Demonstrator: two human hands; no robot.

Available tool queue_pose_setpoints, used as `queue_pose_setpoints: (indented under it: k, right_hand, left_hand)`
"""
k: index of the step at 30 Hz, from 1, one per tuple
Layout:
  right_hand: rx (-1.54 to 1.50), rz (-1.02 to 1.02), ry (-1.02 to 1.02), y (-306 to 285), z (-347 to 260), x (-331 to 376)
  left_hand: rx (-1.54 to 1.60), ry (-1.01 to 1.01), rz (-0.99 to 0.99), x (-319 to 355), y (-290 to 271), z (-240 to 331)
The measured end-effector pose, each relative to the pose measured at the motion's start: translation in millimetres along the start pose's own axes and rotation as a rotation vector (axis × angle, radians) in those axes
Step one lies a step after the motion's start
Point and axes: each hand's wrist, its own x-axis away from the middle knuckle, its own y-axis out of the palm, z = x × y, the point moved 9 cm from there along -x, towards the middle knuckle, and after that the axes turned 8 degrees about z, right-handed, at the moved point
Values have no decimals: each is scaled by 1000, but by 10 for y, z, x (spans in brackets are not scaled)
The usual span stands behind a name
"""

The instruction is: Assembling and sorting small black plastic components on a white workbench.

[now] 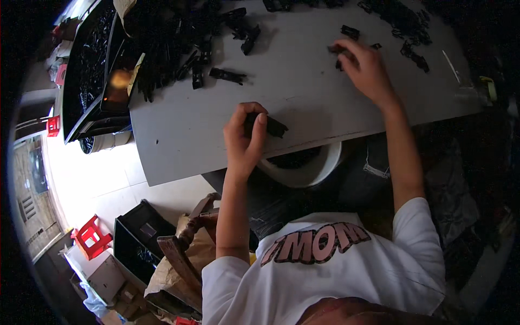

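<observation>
My left hand (pixel 245 138) is closed around a long black plastic part (pixel 272 127) near the front edge of the grey table (pixel 303 92). Across the table, my right hand (pixel 365 66) rests with its fingers pinching a small black piece (pixel 336 50). Loose black pieces (pixel 414 54) lie just to the right of that hand. A big heap of black plastic parts (pixel 184 43) covers the table's far left corner, with one stray part (pixel 227 75) lying between the heap and my left hand.
A white round bucket (pixel 306 170) sits under the table's edge by my knees. Black trays (pixel 92 70) full of parts stand left of the table. A black crate (pixel 135 238), brown paper bags and a red stool (pixel 92 235) are on the floor at left.
</observation>
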Motion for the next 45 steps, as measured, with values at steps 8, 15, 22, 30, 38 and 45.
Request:
queue_pose_setpoints:
  k: [8, 15, 22, 30, 38, 45]
  right_hand:
    - [27, -259, -203, 560, -494, 205]
    - [107, 320, 214, 232, 833, -1142]
    - [136, 318, 170, 379, 452, -1230]
    - [-77, 196, -192, 113, -151, -376]
    - [-76, -160, -444, 345, -731, 128]
    - [-21, -201, -469, 531, -751, 213]
  left_hand:
    - [42, -77, -45, -78, -142, -116]
    - [-839, 369, 192, -598, -269, 381]
    - [-1185, 267, 42, -687, -274, 155]
    - [-576, 116, 71, -294, -321, 190]
    - [-134, -49, -20, -111, -232, 42]
    - [-214, -208, 11, -44, -220, -49]
